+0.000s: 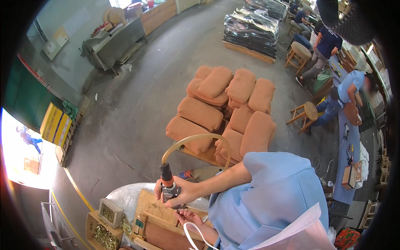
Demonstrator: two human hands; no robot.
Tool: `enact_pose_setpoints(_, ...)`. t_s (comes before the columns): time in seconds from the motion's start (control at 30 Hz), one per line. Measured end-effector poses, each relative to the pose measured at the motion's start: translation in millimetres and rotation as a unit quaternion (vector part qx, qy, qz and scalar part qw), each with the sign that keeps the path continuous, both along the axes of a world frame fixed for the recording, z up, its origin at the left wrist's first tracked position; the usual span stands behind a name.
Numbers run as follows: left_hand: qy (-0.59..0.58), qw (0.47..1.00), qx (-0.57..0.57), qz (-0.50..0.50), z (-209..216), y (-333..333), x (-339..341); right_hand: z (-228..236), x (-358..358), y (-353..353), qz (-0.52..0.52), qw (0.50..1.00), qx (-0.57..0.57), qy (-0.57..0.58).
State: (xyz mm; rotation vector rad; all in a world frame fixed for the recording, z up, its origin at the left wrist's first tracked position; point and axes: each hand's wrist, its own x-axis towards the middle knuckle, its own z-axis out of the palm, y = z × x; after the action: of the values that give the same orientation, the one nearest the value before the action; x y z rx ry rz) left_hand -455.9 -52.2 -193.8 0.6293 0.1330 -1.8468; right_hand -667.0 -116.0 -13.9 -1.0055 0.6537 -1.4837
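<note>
My right hand [179,192] is wrapped round an air-powered driver [170,189] with a dark body and an orange collar. A tan hose [200,136] leaves its top and loops over to the right. Below the tool, my left hand [189,217] has its fingers bent together close to the tool's lower end. What those fingers hold, if anything, is too small to make out. Both hands are over a wooden frame [156,218] with a reddish-brown panel [164,239] in it. My blue sleeve and a white mask hide part of the work.
Beside the frame, a cardboard box [92,227] and a smaller grey box [118,216] hold brass-coloured fasteners. Orange-brown cushions [200,113] lie stacked on a pallet. Black wrapped sheets [250,35] stand farther back. Other people [348,89] work along a long bench [343,166] at right.
</note>
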Motion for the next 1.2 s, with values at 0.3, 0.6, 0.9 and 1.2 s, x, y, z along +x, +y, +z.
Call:
enact_pose_setpoints(0.3, -0.058, 0.998, -0.003, 0.031, -24, 10, 23, 8, 14, -1, -0.002, 0.999, -0.038, 0.006)
enact_pose_setpoints(0.6, -0.081, 0.995, 0.014, 0.051, -10, 10, 15, -2, 28, 2, -0.014, 0.999, -0.046, 0.025)
enact_pose_setpoints(0.9, -0.019, 0.992, 0.055, 0.110, 19, 3, -9, -5, 45, 9, -0.006, 0.997, -0.067, 0.044)
enact_pose_setpoints(1.2, -0.117, 0.953, 0.130, 0.247, 36, 52, -5, -16, 81, -3, 0.115, 0.976, -0.123, 0.136)
